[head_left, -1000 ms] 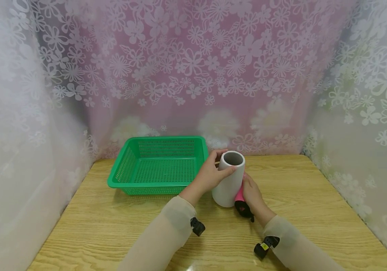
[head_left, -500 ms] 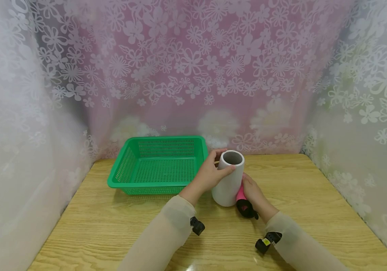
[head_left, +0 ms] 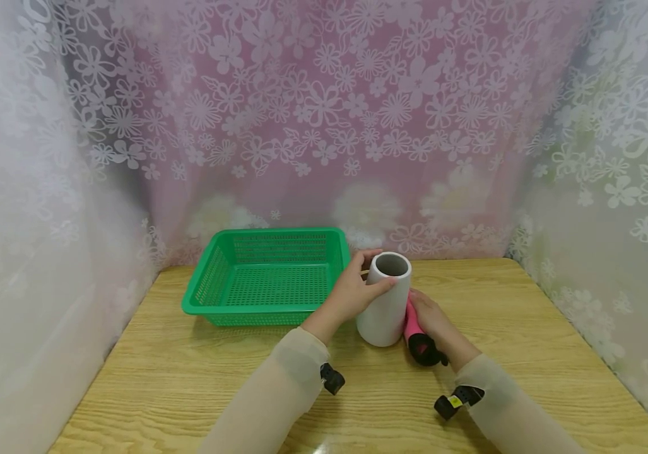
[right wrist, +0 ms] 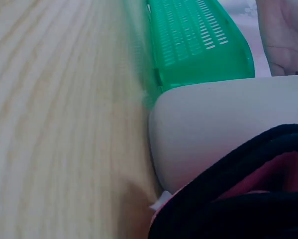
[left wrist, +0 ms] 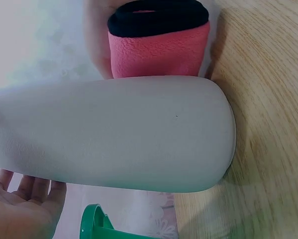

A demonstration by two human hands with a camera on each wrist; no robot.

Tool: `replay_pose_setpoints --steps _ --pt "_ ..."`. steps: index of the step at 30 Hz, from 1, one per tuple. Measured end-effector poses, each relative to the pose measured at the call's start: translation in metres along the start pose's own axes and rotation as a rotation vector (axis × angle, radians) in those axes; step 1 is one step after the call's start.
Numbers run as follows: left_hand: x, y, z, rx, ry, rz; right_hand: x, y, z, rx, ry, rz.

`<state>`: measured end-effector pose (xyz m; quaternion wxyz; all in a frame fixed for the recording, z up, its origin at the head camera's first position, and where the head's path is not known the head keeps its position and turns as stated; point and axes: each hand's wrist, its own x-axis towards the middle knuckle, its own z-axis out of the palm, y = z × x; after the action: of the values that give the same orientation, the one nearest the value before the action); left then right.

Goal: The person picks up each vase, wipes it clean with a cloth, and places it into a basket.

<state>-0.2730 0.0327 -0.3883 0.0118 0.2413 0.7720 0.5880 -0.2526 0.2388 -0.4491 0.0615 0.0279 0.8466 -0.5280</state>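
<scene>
A tall white vase [head_left: 383, 315] stands upright on the table, its round opening facing up. My left hand [head_left: 351, 291] grips its upper left side, thumb across the front and fingers behind. Against the vase's right side is a pink plush cloth sleeve [head_left: 412, 323] with a black-trimmed open end. My right hand [head_left: 433, 320] holds this sleeve from the right; most of its fingers are hidden. In the left wrist view the sleeve [left wrist: 158, 56] lies beside the smooth vase wall [left wrist: 114, 134]. The right wrist view shows its black trim [right wrist: 223, 174] close up.
A green perforated plastic basket [head_left: 267, 310] sits to the left of the vase on the wood-grain table [head_left: 199, 384]. Flowered curtains [head_left: 324, 126] hang behind and on both sides. A small black camera [head_left: 332, 378] is strapped at the left wrist.
My right hand has shifted a little to the right with the pink sleeve, whose black end has swung rightward. The left hand and the vase have stayed in place.
</scene>
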Motion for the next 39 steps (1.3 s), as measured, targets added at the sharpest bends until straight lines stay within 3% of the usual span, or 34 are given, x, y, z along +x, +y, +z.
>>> replay_pose_setpoints --steps 12,22,39 --pt "0.000 0.000 0.000 -0.012 0.002 -0.002 -0.013 -0.021 -0.022 -0.095 0.050 -0.038" --pt "-0.001 0.001 -0.001 -0.012 0.000 -0.012 -0.034 -0.044 -0.037 -0.087 0.122 -0.093" --pt "-0.001 0.001 0.000 -0.012 -0.001 -0.018 -0.053 -0.074 -0.036 -0.009 0.230 -0.310"
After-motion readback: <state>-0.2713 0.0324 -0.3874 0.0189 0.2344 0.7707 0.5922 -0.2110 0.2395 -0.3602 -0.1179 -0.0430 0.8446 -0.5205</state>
